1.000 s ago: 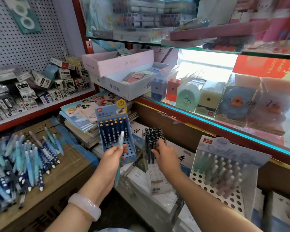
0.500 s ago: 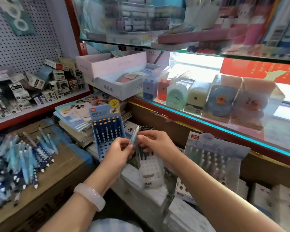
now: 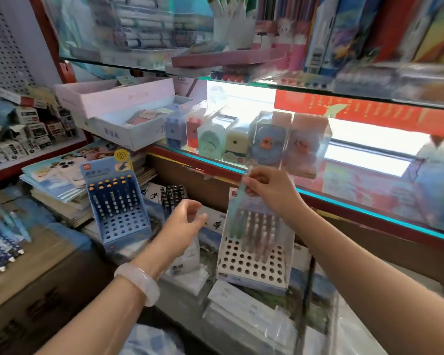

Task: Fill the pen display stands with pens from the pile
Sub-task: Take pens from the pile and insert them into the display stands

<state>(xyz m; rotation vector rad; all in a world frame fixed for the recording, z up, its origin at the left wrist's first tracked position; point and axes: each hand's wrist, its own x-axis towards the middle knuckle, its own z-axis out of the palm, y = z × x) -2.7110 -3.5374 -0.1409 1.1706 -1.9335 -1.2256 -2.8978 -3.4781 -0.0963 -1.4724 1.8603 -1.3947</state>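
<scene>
While the right hand [image 3: 269, 193] is pinching a pale green pen [image 3: 242, 198] upright over the white stand [image 3: 251, 265] on the right, the left hand [image 3: 182, 226] is hovering empty with fingers loosely curled. Left of it a blue stand [image 3: 118, 213] is standing half full, and the pen pile [image 3: 3, 242] is lying on the tabletop [image 3: 36, 265] at far left.

The blue pen stand [image 3: 118, 208] stands left of the white pen stand [image 3: 254, 249], a cluster of black pens [image 3: 173, 197] between them. The pen pile [image 3: 3, 242] lies far left on a cardboard box [image 3: 36, 272]; pencil sharpeners [image 3: 215, 139] line the shelf [image 3: 318, 198] behind.
</scene>
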